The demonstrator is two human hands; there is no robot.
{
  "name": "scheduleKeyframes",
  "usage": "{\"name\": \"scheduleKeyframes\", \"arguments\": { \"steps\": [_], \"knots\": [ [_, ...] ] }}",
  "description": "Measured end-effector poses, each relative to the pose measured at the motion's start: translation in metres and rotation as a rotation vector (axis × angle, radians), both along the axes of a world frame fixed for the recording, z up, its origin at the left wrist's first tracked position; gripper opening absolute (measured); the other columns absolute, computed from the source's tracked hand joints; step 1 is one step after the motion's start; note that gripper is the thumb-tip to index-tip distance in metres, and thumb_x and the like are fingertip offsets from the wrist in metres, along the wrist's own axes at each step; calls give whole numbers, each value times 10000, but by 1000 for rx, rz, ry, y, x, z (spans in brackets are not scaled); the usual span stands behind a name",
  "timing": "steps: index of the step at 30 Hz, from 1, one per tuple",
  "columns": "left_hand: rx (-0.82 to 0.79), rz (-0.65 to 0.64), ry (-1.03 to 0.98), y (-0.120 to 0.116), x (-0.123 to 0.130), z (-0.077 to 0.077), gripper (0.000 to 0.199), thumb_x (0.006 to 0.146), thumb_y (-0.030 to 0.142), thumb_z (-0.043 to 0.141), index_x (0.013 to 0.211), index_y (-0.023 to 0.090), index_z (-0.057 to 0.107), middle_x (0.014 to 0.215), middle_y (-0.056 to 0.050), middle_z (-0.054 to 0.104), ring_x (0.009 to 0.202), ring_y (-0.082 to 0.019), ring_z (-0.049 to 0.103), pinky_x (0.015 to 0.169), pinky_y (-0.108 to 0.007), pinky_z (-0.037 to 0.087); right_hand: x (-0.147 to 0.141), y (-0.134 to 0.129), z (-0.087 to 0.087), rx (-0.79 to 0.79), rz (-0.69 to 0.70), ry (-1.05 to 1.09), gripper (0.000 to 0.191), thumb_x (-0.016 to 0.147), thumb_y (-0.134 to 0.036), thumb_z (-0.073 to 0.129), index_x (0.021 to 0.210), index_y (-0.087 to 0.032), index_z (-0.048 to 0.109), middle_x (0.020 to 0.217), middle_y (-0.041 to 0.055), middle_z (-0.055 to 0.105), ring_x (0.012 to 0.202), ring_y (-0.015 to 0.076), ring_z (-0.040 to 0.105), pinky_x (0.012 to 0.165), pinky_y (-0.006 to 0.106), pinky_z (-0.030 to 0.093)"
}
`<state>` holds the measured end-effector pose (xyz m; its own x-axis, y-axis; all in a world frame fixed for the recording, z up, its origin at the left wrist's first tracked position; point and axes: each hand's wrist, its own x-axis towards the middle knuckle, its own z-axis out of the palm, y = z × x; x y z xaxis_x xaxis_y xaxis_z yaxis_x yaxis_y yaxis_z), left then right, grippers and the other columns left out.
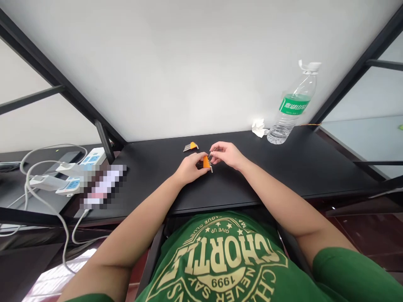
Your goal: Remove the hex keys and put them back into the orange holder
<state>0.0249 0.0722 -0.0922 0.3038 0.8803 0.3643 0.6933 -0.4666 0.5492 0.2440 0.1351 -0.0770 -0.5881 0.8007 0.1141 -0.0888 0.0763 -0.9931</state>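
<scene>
Over the middle of the black table, my left hand (189, 168) grips an orange holder (206, 162) with metal hex keys in it; one bent key end sticks out below, near the fingertips. My right hand (227, 154) is just to its right, thumb and fingers pinched on a thin metal hex key (212, 152) beside the holder's upper end. Whether that key is still in the holder cannot be made out. Behind my left hand lies a second orange holder (193, 145) with several silver hex keys, touched by neither hand.
A clear water bottle (291, 105) and crumpled white tissue (258, 128) stand at the back right of the black table (283, 176). At the left are a blurred-out phone (105, 184), white power strips (94, 158) and looping cables. Black metal frames rise on both sides.
</scene>
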Motion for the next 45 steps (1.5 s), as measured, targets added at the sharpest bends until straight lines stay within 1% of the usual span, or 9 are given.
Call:
{"name": "scheduleKeyframes", "arguments": {
  "steps": [5, 9, 13, 20, 24, 27, 29, 35, 45],
  "knots": [
    [-7, 16, -5, 0, 0, 0, 491, 812, 392, 770, 1264, 240, 652, 1036, -39, 740, 905, -203, 700, 897, -372, 593, 2, 1, -1, 14, -14, -28, 256, 854, -339, 766, 1005, -151, 680, 867, 45, 704, 718, 140, 725, 695, 292, 658],
    [-29, 40, -18, 0, 1, 3, 449, 815, 395, 763, 1222, 234, 664, 1027, -33, 748, 897, -199, 699, 876, -354, 586, 3, 0, -1, 30, -9, -63, 243, 844, -338, 775, 966, -144, 697, 812, 43, 703, 683, 140, 714, 678, 289, 652],
    [-35, 63, -16, 0, 1, 3, 469, 803, 398, 774, 1229, 233, 665, 1019, -26, 752, 902, -199, 701, 880, -349, 578, 3, 0, -1, 28, -13, -74, 247, 838, -336, 778, 978, -138, 734, 786, 53, 717, 672, 156, 717, 668, 298, 652],
    [49, 69, -35, -1, 4, 2, 459, 809, 374, 782, 1230, 222, 681, 1043, -40, 741, 915, -191, 706, 901, -344, 588, 5, 4, -1, 70, -51, -187, 214, 839, -290, 766, 978, -131, 794, 707, 52, 716, 602, 149, 698, 586, 253, 612],
    [91, 71, 18, 0, 4, 1, 480, 809, 382, 786, 1254, 233, 682, 1077, -48, 744, 943, -206, 707, 895, -352, 589, 6, 5, -1, 54, -55, -112, 262, 838, -318, 767, 1012, -126, 805, 761, 65, 747, 659, 157, 720, 648, 271, 636],
    [75, 80, 1, 1, 2, 0, 491, 807, 395, 789, 1257, 230, 681, 1067, -46, 742, 915, -197, 706, 871, -339, 594, 7, 5, 1, 42, -75, -54, 304, 819, -350, 792, 1023, -126, 809, 848, 82, 773, 723, 163, 738, 690, 277, 643],
    [49, 69, -18, 1, 1, 0, 480, 807, 396, 787, 1247, 234, 684, 1041, -38, 742, 894, -188, 702, 859, -330, 596, 7, 5, 2, 52, -43, -52, 312, 811, -363, 798, 1016, -128, 815, 876, 86, 780, 748, 166, 742, 698, 276, 639],
    [30, 76, -84, 1, -2, -1, 480, 797, 376, 790, 1244, 234, 686, 999, -28, 747, 875, -182, 705, 867, -329, 606, 8, 6, 1, 87, -26, -80, 303, 814, -366, 790, 1007, -135, 822, 871, 81, 785, 739, 165, 738, 727, 291, 632],
    [36, 53, -73, 1, -1, 1, 464, 797, 367, 799, 1231, 239, 699, 1022, -31, 750, 868, -175, 695, 865, -326, 609, 8, 3, 3, 92, -4, -79, 291, 822, -367, 780, 1003, -144, 829, 861, 71, 783, 742, 164, 739, 724, 282, 628]
  ]
}}
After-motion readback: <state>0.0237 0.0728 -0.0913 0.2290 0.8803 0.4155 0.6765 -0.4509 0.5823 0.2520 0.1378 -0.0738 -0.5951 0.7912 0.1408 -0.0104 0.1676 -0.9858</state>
